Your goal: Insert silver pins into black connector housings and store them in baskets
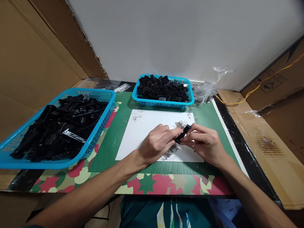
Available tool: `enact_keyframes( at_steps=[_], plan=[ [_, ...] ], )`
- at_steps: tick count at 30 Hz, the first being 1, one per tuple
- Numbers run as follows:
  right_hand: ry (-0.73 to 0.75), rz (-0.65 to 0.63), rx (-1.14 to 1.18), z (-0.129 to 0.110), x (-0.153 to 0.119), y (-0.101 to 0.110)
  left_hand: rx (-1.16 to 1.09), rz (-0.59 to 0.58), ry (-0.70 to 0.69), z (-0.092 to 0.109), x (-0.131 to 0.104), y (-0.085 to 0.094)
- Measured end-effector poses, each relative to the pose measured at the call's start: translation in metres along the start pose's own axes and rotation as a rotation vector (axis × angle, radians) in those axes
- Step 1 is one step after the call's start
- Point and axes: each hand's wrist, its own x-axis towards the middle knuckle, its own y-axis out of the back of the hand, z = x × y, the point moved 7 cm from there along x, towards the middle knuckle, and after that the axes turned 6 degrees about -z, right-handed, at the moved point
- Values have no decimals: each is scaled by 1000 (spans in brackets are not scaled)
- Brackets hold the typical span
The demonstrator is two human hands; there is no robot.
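Between my two hands, over a white sheet point(140, 136), is a small black plastic part point(182, 134), held at a slant. My left hand point(158, 142) grips its lower left end with closed fingers. Fingers of my right hand point(205, 141) are pinched on its upper right end. Just behind the part lies a pile of tiny metal springs or wire pieces point(180, 124); another such pile point(169, 152) is below it, partly hidden by my left hand. A few more loose wire pieces point(135, 118) are scattered at the sheet's far left corner.
On the left stands a large blue basket point(89, 148) full of long black plastic parts. A smaller blue basket point(163, 103) at the back holds many small black pieces. Clear plastic bags point(205, 91) lie at the back right. A yellow cable point(249, 93) runs over cardboard point(263, 142) on the right.
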Motion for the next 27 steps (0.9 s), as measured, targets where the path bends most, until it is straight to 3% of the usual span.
enact_keyframes(
  at_steps=[7,11,15,20,27],
  plan=[
    [-92,22,69,4,1,12,-323,142,299,-15,2,0],
    [-74,33,64,6,0,17,-446,125,389,-20,3,-7],
    [-5,33,-16,6,0,16,-467,23,407,-20,6,-14],
    [26,-15,-81,12,-3,10,-304,-35,358,-20,6,-16],
    [-112,-217,-90,22,-5,13,-140,-105,259,-17,1,-23]
  ],
)
